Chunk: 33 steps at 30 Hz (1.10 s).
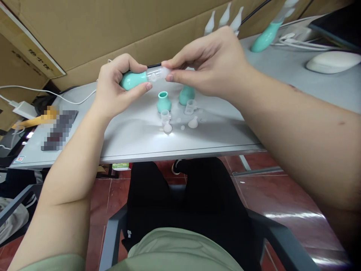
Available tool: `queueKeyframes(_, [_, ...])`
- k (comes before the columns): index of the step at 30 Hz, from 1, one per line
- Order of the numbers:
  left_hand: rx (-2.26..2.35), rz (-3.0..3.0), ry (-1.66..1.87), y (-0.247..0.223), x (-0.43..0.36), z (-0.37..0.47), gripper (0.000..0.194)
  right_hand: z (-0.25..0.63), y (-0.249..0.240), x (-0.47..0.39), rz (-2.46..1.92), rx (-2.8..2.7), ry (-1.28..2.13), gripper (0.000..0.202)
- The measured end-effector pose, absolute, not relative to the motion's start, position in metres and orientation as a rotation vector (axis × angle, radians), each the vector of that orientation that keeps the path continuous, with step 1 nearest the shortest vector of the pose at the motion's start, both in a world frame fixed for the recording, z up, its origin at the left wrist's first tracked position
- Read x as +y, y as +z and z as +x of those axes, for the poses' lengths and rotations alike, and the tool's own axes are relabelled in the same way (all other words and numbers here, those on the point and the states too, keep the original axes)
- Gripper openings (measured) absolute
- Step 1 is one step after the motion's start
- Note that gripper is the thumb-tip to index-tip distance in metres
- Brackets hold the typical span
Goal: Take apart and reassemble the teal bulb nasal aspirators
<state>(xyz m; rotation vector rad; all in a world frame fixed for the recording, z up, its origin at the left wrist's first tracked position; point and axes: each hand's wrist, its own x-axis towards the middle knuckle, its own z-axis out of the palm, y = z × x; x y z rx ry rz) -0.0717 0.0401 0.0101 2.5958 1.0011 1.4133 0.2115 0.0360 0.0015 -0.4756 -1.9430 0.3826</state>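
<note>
My left hand [115, 84] is wrapped round a teal rubber bulb [134, 80], which lies nearly level above the table. A clear tube [153, 74] sticks out of the bulb's right end. At the tube's far end my right hand [208, 62] pinches a whitish translucent tip [165, 72] between thumb and finger. Below, an open teal bulb [163, 102] stands upright on the table, with another teal bulb [187, 95] partly behind my right hand. In front of them are clear cups [190, 107] and small white nozzle pieces [193, 122].
On the grey table [135, 139], white pointed tips [225, 17] stand at the back. A teal and clear assembly [266, 37] and a white mouse [332, 62] are at right. A white cable [56, 96] and a blurred dark object [59, 130] are at left. Cardboard [113, 30] rises behind.
</note>
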Motion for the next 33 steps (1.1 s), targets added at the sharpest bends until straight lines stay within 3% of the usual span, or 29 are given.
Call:
queueKeyframes(7, [1.045, 2.622, 1.405, 0.01, 0.034, -0.067, 0.051, 0.213, 0.002, 0.036, -0.48, -1.974, 0.387, 0.014])
queueKeyframes(17, [0.994, 2.542, 1.362, 0.013, 0.025, -0.065, 0.041, 0.213, 0.001, 0.041, -0.483, -2.03, 0.338, 0.012])
queueKeyframes(33, [0.984, 2.516, 1.405, 0.011, 0.028, -0.061, 0.049, 0.206, -0.001, 0.036, -0.432, -1.926, 0.384, 0.008])
